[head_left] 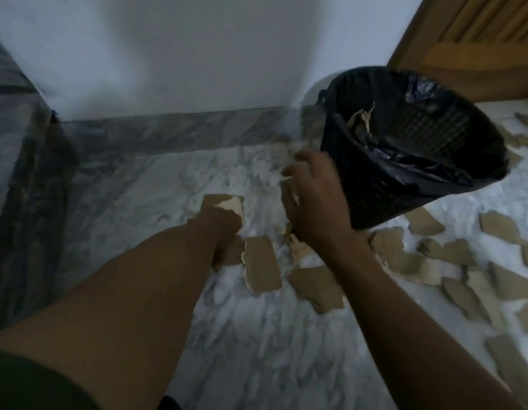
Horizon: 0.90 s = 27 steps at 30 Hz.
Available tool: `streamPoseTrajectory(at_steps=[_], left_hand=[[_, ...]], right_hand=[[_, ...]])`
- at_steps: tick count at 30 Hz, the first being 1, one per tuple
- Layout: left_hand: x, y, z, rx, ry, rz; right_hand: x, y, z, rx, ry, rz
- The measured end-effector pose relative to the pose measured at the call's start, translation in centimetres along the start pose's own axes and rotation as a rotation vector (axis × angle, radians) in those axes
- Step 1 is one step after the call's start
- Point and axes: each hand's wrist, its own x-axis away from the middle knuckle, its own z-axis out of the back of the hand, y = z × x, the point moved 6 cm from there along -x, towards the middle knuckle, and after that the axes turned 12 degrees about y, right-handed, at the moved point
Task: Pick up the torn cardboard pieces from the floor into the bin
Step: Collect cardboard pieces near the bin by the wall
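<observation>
A black mesh bin (384, 196) with a black liner stands on the marble floor at the right, with a torn cardboard scrap (364, 118) inside it. My left hand (225, 235) grips a brown cardboard piece (220, 204) with a white torn edge, low over the floor. My right hand (314, 199) hovers just left of the bin, blurred, and seems to pinch a small cardboard scrap (287, 189) at its fingertips. Loose pieces lie under both hands, such as one piece (261, 269) and another (316, 287).
Several more torn pieces (452, 261) are scattered over the floor to the right and behind the bin. A white wall with a grey marble skirting (174, 131) runs across the back. A wooden door (476, 45) stands at the upper right, and a grey step (17, 161) rises at the left.
</observation>
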Motion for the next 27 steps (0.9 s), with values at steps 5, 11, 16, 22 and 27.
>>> streamPoseTrajectory(at_steps=[5,11,16,22,27], left_hand=[[-1.1,0.4,1.3,-0.173,-0.002,-0.242],[-1.0,-1.7,5.7,0.065,0.176,-0.074],[-1.9,-3.8,2.3,0.202,0.176,0.132],[-0.9,-4.9,0.6,0.392,0.264,0.351],[-0.6,-3.2,0.1,0.231,0.255,0.274]], right_hand=[[11.0,-0.8,-10.5,0.033,-0.806,-0.501],[14.9,-1.7,-11.2,0.081,-0.727,-0.585],[14.4,0.1,-9.5,-0.042,-0.646,-0.497],[9.6,7.1,-8.3,-0.125,-0.515,-0.718],[11.9,10.0,-10.2,0.081,-0.818,-0.891]])
